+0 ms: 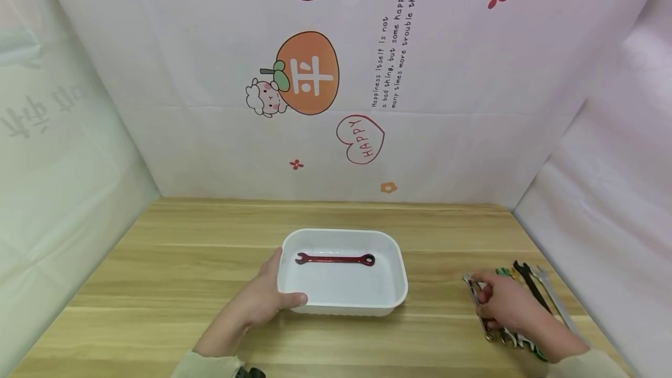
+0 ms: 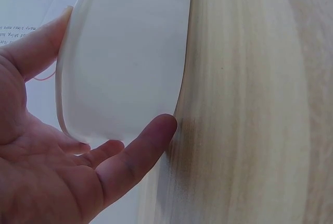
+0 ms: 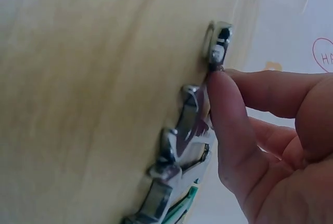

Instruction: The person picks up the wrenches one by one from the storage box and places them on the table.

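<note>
A white plastic tub (image 1: 343,287) stands on the wooden table, with a red combination wrench (image 1: 336,259) lying inside it. My left hand (image 1: 265,293) grips the tub's left end, the thumb at the near corner and the fingers along the far side. In the left wrist view the digits wrap around the tub's outer wall (image 2: 125,62). Off to the right, my right hand (image 1: 511,308) pinches a silver wrench (image 3: 220,44) between thumb and index finger, at the left end of a row of wrenches. The hand covers its middle in the head view.
Beside and beneath my right hand lie several other wrenches, including a black one (image 1: 532,287), a long silver one (image 1: 553,296) and a green-marked one (image 1: 503,272). White printed sheets (image 1: 441,150) wall in the table (image 1: 210,232) at the back and both sides.
</note>
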Demonstrator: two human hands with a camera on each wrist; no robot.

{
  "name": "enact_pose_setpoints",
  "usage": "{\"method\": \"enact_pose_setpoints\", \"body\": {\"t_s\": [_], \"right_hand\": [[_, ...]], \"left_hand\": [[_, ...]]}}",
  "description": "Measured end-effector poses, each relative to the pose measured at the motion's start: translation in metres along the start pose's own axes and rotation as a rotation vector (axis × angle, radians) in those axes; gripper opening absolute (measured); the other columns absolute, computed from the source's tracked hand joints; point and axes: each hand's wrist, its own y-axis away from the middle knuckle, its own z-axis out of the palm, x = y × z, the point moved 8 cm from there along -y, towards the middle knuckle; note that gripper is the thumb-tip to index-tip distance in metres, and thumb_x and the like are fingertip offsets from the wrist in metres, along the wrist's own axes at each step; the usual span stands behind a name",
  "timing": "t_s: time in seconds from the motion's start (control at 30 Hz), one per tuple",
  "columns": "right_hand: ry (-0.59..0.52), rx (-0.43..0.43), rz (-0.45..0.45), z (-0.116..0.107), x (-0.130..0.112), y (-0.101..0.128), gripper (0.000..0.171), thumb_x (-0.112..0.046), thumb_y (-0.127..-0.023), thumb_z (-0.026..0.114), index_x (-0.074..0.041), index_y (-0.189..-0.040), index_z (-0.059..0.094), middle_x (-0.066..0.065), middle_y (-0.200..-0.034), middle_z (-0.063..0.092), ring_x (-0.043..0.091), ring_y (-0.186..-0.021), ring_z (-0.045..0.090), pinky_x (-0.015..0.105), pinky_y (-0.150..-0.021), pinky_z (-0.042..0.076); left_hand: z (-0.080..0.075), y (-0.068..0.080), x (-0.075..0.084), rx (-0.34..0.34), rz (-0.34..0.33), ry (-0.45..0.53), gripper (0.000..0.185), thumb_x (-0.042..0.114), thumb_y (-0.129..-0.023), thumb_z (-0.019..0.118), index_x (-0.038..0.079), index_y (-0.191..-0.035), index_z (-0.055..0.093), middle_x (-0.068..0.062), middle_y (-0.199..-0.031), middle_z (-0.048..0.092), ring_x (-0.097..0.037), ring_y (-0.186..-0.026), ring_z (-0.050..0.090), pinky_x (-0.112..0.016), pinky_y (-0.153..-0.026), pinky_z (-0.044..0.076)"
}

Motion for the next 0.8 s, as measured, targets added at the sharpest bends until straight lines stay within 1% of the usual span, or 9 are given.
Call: {"method": "enact_pose_setpoints", "body": {"t_s": [0.07, 0.17, 0.27, 0.37, 0.43, 0.53, 0.67, 0.73, 0.8], "right_hand": [[-0.03, -0.002, 0.012, -0.002, 0.001, 0.001, 0.064, 0.013, -0.083, 0.059, 0.01, -0.144, 0.039, 0.014, -0.088, 0.052, 0.019, -0.055, 0.044, 0.034, -0.048, 0.044], [-0.146, -0.022, 0.024, -0.003, 0.004, 0.0, 0.063, 0.007, -0.089, 0.062, 0.01, -0.146, 0.036, 0.016, -0.097, 0.056, 0.023, -0.062, 0.052, 0.038, -0.052, 0.049], [-0.3, -0.08, 0.042, 0.0, 0.008, -0.001, 0.063, -0.001, -0.095, 0.062, 0.011, -0.148, 0.031, 0.022, -0.113, 0.057, 0.029, -0.076, 0.06, 0.044, -0.064, 0.055], [-0.38, -0.12, 0.06, 0.002, 0.012, -0.001, 0.065, -0.007, -0.097, 0.062, 0.013, -0.149, 0.029, 0.026, -0.128, 0.054, 0.031, -0.09, 0.062, 0.047, -0.074, 0.055], [-0.387, -0.125, 0.063, 0.002, 0.014, -0.001, 0.066, -0.008, -0.097, 0.063, 0.014, -0.148, 0.029, 0.027, -0.131, 0.054, 0.031, -0.094, 0.063, 0.047, -0.076, 0.055], [-0.385, -0.117, 0.062, -0.001, 0.015, -0.001, 0.066, -0.009, -0.096, 0.064, 0.014, -0.148, 0.03, 0.027, -0.132, 0.054, 0.031, -0.098, 0.063, 0.047, -0.077, 0.055], [-0.397, -0.101, 0.055, -0.002, 0.012, -0.002, 0.065, -0.011, -0.097, 0.063, 0.013, -0.148, 0.03, 0.026, -0.131, 0.055, 0.032, -0.097, 0.062, 0.047, -0.077, 0.055], [-0.394, -0.077, 0.023, -0.004, 0.003, -0.003, 0.065, -0.016, -0.099, 0.062, 0.012, -0.148, 0.031, 0.026, -0.131, 0.056, 0.032, -0.098, 0.062, 0.047, -0.078, 0.055], [-0.408, -0.045, -0.046, -0.006, -0.013, -0.004, 0.064, -0.023, -0.101, 0.06, 0.011, -0.148, 0.034, 0.027, -0.133, 0.055, 0.034, -0.102, 0.063, 0.046, -0.08, 0.055]], "left_hand": [[0.0, 0.0, 0.001, 0.001, 0.003, 0.003, 0.119, 0.023, -0.071, 0.09, 0.002, -0.158, 0.013, -0.031, -0.149, 0.032, -0.037, -0.109, 0.051, -0.056, -0.097, 0.038], [0.0, 0.001, 0.001, 0.002, 0.003, 0.01, 0.118, 0.022, -0.071, 0.09, 0.001, -0.158, 0.013, -0.031, -0.149, 0.032, -0.037, -0.109, 0.051, -0.056, -0.097, 0.038], [0.0, 0.0, 0.002, 0.001, 0.005, 0.013, 0.118, 0.021, -0.071, 0.09, 0.001, -0.158, 0.013, -0.031, -0.148, 0.032, -0.037, -0.11, 0.05, -0.056, -0.097, 0.038], [0.0, 0.0, 0.001, -0.001, 0.004, 0.012, 0.118, 0.022, -0.071, 0.09, 0.002, -0.158, 0.012, -0.03, -0.149, 0.032, -0.036, -0.109, 0.051, -0.055, -0.096, 0.038], [0.0, 0.0, 0.0, -0.001, 0.002, 0.012, 0.118, 0.023, -0.071, 0.09, 0.002, -0.158, 0.012, -0.03, -0.149, 0.033, -0.036, -0.108, 0.051, -0.055, -0.096, 0.039], [0.001, 0.0, 0.001, 0.0, 0.005, 0.011, 0.118, 0.022, -0.071, 0.09, 0.004, -0.158, 0.014, -0.028, -0.147, 0.035, -0.035, -0.107, 0.051, -0.054, -0.094, 0.04], [0.001, 0.0, 0.001, -0.001, 0.014, 0.012, 0.117, 0.022, -0.071, 0.09, 0.005, -0.158, 0.014, -0.028, -0.145, 0.036, -0.034, -0.105, 0.052, -0.053, -0.092, 0.041], [0.001, 0.0, 0.001, -0.003, 0.01, 0.011, 0.117, 0.022, -0.072, 0.09, 0.004, -0.158, 0.014, -0.028, -0.146, 0.036, -0.035, -0.106, 0.052, -0.053, -0.093, 0.041], [0.001, 0.0, 0.0, -0.002, 0.008, 0.006, 0.117, 0.022, -0.072, 0.09, 0.003, -0.158, 0.013, -0.029, -0.147, 0.035, -0.035, -0.106, 0.052, -0.054, -0.094, 0.041]]}}
